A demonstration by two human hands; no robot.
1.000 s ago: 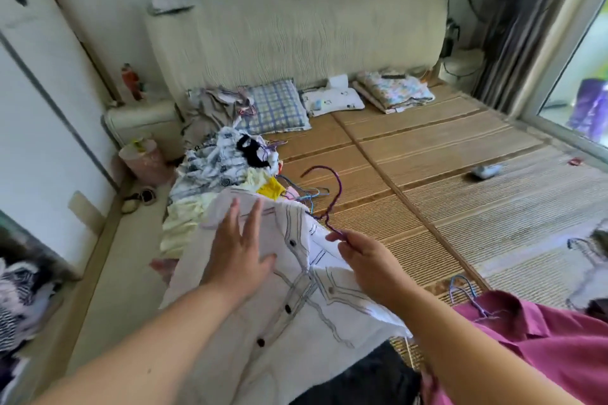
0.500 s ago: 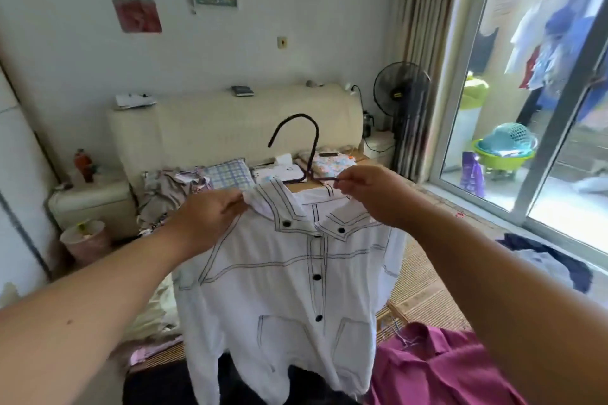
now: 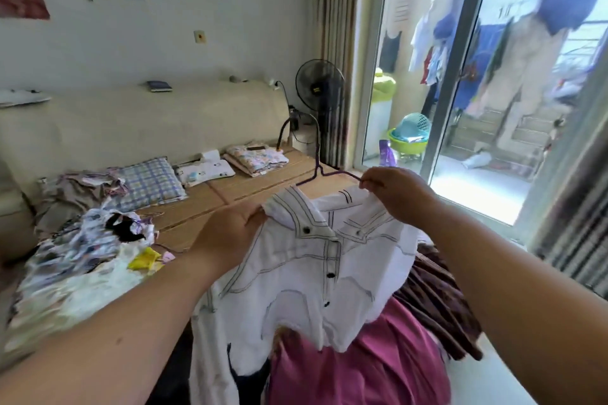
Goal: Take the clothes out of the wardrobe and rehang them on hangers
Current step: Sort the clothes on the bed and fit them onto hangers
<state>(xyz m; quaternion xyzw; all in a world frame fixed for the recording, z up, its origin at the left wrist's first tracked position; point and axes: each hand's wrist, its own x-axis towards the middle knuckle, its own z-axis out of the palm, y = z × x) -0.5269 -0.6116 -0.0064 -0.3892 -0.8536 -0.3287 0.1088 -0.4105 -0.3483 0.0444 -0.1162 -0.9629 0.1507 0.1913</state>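
Bamboo matting (image 3: 250,187) covers the wide bed that fills the middle of the room, with a padded cream headboard (image 3: 148,122) behind it and a sliding glass door (image 3: 457,82) on the right. Held up over the near end of the bed is a white shirt (image 3: 306,279) with dark contrast stitching and black buttons. Its front faces the camera, and its lower part drapes down onto a magenta garment (image 3: 378,358) lying beneath it. A loose pile of printed and pale clothes (image 3: 82,260) sits on the left side of the bed. A black standing fan (image 3: 319,84) stands at the far corner beside the striped curtain, and a plaid pillow (image 3: 151,181) lies against the headboard.

The left hand (image 3: 227,233) grips the shirt's left collar edge, with the fingers curled into the cloth. The right hand (image 3: 398,194) pinches the shirt's other shoulder together with the end of one hanger arm. The purple wire hanger (image 3: 317,158) rises from the shirt's open neck with its hook upright. Its other arm slips in under the collar, but how far inside cannot be seen.
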